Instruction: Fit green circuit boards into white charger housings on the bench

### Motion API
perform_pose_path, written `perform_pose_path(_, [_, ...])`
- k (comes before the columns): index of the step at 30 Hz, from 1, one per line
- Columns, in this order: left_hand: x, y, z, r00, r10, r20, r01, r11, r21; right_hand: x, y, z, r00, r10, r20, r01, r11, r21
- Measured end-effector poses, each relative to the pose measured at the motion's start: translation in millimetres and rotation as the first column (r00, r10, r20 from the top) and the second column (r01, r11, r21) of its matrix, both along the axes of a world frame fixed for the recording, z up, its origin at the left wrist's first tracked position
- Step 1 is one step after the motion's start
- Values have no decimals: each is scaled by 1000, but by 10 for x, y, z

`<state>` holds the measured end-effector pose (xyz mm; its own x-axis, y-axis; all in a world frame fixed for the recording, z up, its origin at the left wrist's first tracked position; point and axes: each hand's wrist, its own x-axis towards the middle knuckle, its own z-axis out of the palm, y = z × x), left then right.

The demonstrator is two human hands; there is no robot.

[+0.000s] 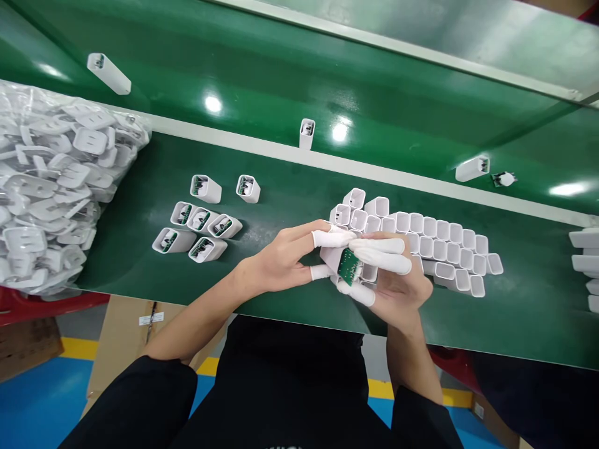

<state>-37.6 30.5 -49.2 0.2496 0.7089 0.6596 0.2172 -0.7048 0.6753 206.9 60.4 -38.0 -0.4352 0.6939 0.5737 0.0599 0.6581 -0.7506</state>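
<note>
My left hand, with white cots on several fingers, grips a white plastic housing tilted toward the right. In my right hand, also wearing white finger cots, a green circuit board is pinched at the mouth of that housing. The board looks partly inside, though the fingers cover much of the join. Just behind and to the right of my hands stand rows of open white housings. On the left of the bench, several housings with boards inside stand grouped together.
A clear bag of white plastic covers lies at the left. Single housings rest on the back ledge and shelf. At the right lie a housing and a loose board. More white pieces sit at the right edge.
</note>
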Motion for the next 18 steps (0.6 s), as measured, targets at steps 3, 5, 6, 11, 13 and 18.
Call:
perform_pose_path(3, [33,-2,-16,999,15,39,-14,999,-33,0,7,-11,990,-103,91,96,992,82])
perform_pose_path(5, [61,-5,-27,996,42,81,-37,997,-73,4,19,-24,984,-155,87,138,976,171])
perform_pose_path(6, [77,-8,-33,993,62,104,-53,995,-87,7,25,-35,984,-163,75,143,964,225])
perform_pose_path(11, [149,-25,-46,970,148,192,-134,987,-84,14,42,-135,971,-179,160,92,892,442])
perform_pose_path(13, [152,-36,-36,968,157,194,-135,983,-121,11,43,-156,963,-198,184,95,885,455])
perform_pose_path(18, [62,-50,53,970,-67,232,130,955,-265,4,59,-60,987,-101,124,77,979,187])
